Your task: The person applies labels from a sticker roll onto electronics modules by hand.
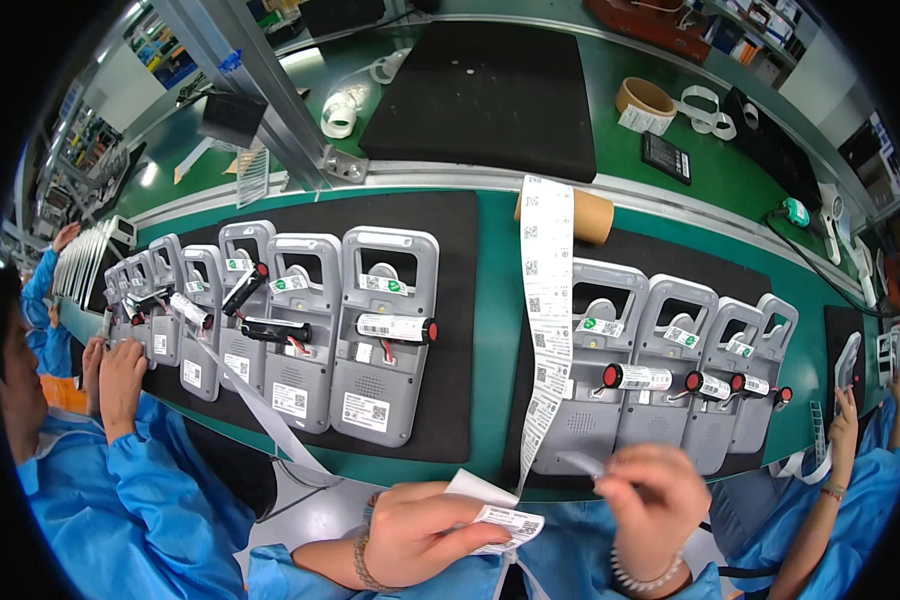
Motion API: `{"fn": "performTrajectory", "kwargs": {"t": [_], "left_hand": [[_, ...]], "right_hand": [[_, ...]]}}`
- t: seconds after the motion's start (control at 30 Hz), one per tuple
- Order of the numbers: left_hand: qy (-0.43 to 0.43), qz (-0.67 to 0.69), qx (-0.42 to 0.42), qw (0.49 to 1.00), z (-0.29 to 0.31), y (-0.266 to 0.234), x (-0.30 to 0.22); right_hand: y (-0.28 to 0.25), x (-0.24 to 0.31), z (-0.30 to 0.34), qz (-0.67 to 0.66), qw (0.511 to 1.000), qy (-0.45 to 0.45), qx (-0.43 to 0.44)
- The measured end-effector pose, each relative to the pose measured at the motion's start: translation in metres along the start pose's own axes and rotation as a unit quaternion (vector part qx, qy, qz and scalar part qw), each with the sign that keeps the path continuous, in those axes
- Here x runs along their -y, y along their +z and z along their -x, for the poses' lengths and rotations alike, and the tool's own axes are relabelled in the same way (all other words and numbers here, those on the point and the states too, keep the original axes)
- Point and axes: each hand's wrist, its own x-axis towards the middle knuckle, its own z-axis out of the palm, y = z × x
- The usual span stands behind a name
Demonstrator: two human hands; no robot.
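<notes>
My left hand (422, 532) is closed on the end of a label strip (510, 524), printed side up, near the bench's front edge. This long white strip runs up from there to a brown cardboard roll (593, 218) behind. To its right, my right hand (660, 492) pinches a small peeled label (581, 463) between thumb and fingertips, slightly blurred. That label is over the lower part of the nearest right-hand grey device housing (592, 400). The housings in this row each carry a battery cell (638, 377) with a red end and a small green-and-white sticker.
More grey housings (385, 350) with batteries lie on a black mat (450, 300) to the left. A co-worker (110, 470) in blue handles the far left ones; another (840, 500) is at the right. Behind stand a metal post (260, 90), a tape roll (646, 97) and a black pad (480, 90).
</notes>
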Motion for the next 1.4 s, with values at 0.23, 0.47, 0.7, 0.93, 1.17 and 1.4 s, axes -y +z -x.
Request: {"fn": "performTrajectory", "kwargs": {"t": [0.23,0.47,0.7,0.93,1.17,1.4], "left_hand": [[0.036,0.011,0.054,0.998,-0.011,-0.01,0.005],[0.055,0.03,0.07,0.996,-0.016,-0.008,0.012],[0.068,0.041,0.085,0.993,-0.019,-0.009,0.018],[0.081,0.053,0.086,0.992,-0.02,-0.008,0.021],[0.082,0.047,0.088,0.992,-0.02,-0.007,0.02],[0.081,0.04,0.094,0.991,-0.019,-0.008,0.021]], "right_hand": [[-0.016,-0.008,-0.019,-0.126,0.935,0.323,0.077],[-0.007,-0.004,-0.027,-0.062,0.936,0.336,0.088],[-0.007,-0.005,-0.028,-0.053,0.93,0.35,0.095],[-0.006,-0.005,-0.029,-0.04,0.93,0.353,0.098],[-0.007,-0.007,-0.028,-0.029,0.935,0.339,0.099],[-0.008,-0.007,-0.029,-0.036,0.932,0.346,0.101]]}}
